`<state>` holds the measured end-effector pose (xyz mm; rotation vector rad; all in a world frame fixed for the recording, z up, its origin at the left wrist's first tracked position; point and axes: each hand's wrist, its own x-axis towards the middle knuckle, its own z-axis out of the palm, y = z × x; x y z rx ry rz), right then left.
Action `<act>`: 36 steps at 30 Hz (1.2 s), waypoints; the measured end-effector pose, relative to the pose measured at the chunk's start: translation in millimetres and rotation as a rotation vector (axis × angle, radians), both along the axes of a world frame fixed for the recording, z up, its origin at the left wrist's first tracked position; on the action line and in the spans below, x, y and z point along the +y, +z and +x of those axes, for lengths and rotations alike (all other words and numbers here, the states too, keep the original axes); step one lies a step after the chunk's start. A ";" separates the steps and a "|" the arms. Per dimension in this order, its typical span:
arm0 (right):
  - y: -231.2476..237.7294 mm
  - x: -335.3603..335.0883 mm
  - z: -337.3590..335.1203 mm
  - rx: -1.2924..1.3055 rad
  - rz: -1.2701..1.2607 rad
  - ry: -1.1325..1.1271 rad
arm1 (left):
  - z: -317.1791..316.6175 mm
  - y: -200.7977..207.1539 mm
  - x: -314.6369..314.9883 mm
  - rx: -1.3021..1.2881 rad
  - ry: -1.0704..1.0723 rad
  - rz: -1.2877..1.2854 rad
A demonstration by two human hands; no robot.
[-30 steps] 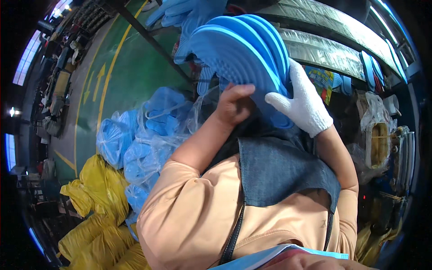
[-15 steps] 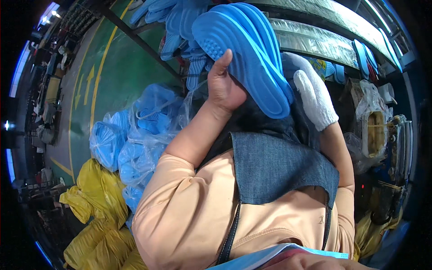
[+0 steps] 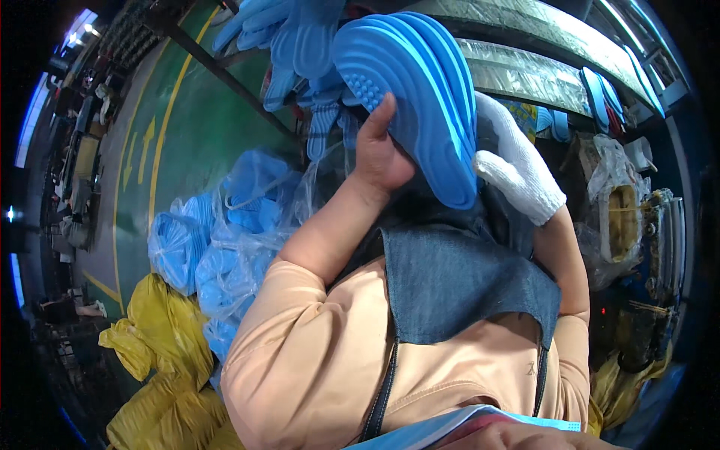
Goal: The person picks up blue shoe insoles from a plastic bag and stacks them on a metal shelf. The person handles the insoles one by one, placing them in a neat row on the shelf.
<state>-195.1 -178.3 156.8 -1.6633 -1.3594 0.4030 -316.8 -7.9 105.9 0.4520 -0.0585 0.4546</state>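
We look down on a green floor (image 3: pixel 187 142) marked with yellow lines, beside a dark rack (image 3: pixel 225 71) draped with loose blue soles (image 3: pixel 300 37). To our left lie clear bags (image 3: pixel 217 240) stuffed with blue soles, and below them yellow bags (image 3: pixel 161 375). At chest height, over our denim apron (image 3: pixel 457 285), we hold a stack of soles (image 3: pixel 420 90), tread side facing us, tilted with its toe end up toward the rack. Our bare left hand (image 3: pixel 379 154) clasps the stack's near edge, thumb pressed flat against the tread, fingers wrapped out of sight behind. Our right hand (image 3: pixel 517 172), in a white knit glove, braces the stack's right edge; its fingers are hidden behind the soles, so we cannot tell how far they curl. 2 more soles (image 3: pixel 600 90) rest at upper right.
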 end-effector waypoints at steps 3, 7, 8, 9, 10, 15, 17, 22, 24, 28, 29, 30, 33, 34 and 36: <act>13.7 8.0 -9.2 -0.073 0.033 -0.118 | 0.2 -2.2 -4.5 -0.020 -0.066 -0.055; 13.6 13.7 -7.0 -0.029 0.166 -0.229 | -0.6 0.6 -10.2 0.001 -0.109 -0.030; 17.7 13.7 -8.2 0.011 0.138 -0.230 | -1.1 0.0 -11.0 0.027 -0.103 0.016; 24.4 13.4 -9.1 0.054 0.109 -0.227 | -2.5 -1.3 -11.2 0.058 -0.093 0.063; 27.9 13.3 -9.5 0.098 0.080 -0.224 | -3.4 -2.5 -11.1 0.088 -0.084 0.109; 22.5 12.8 -11.3 0.014 0.117 -0.245 | -5.9 -6.3 -12.1 0.105 -0.070 0.133; 23.7 12.1 -14.6 0.051 0.096 -0.252 | -7.4 -9.0 -11.3 0.055 -0.110 0.095; 21.8 10.2 -16.4 -0.107 0.090 -0.223 | -4.5 -16.8 -7.6 -0.058 -0.194 0.024; 21.1 5.5 -15.2 -0.094 0.058 -0.148 | -0.9 -17.5 -9.4 -0.006 -0.224 0.038; 13.0 8.0 -31.8 -0.010 -0.128 -0.316 | 22.3 -20.6 -24.1 0.077 -0.240 0.098; 8.6 9.9 -23.8 -0.035 -0.066 -0.336 | 25.1 -16.1 -30.8 0.162 -0.219 0.132; 10.4 7.8 -14.5 0.013 -0.091 -0.335 | 29.3 -9.5 -31.7 0.106 -0.215 0.117; 5.5 -5.4 18.7 0.004 -0.062 -0.308 | 47.6 2.1 -26.8 -0.033 -0.193 0.105; -1.9 -7.6 21.4 -0.027 -0.071 -0.331 | 56.8 0.4 -28.8 0.031 -0.189 0.071; -7.1 -4.4 22.6 -0.092 -0.087 -0.366 | 77.2 -3.7 -35.6 0.160 -0.173 0.010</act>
